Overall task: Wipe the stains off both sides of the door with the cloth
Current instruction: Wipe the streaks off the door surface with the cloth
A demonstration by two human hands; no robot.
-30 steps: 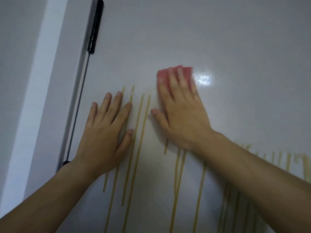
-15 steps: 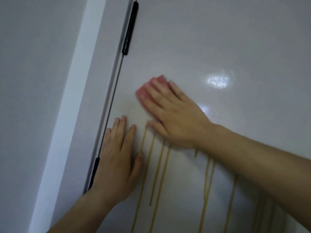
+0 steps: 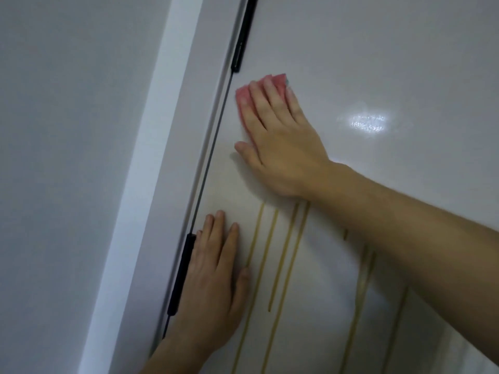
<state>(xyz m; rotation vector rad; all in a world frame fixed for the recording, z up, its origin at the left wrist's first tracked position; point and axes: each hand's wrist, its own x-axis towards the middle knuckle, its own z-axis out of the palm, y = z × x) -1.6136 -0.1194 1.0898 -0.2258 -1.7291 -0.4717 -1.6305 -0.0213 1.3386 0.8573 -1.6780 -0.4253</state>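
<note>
The white door (image 3: 378,63) fills the right of the view. My right hand (image 3: 280,141) lies flat with straight fingers on a pink cloth (image 3: 244,97), pressing it against the door near the hinge edge. Only the cloth's upper and left edges show past my fingers. Several yellow drip stains (image 3: 283,255) run down the door below that hand. My left hand (image 3: 213,287) rests flat on the door lower down, beside the stains and next to the lower hinge.
Two black hinges, an upper hinge (image 3: 243,36) and a lower hinge (image 3: 181,273), sit along the door's left edge. The white door frame (image 3: 151,163) and a grey wall (image 3: 67,157) lie to the left. A light glare (image 3: 364,121) shines on the door.
My right hand has slid the cloth to the left toward the hinge edge. The view has shifted, so the door frame and both hinges now sit further right. My left hand stays flat on the door.
</note>
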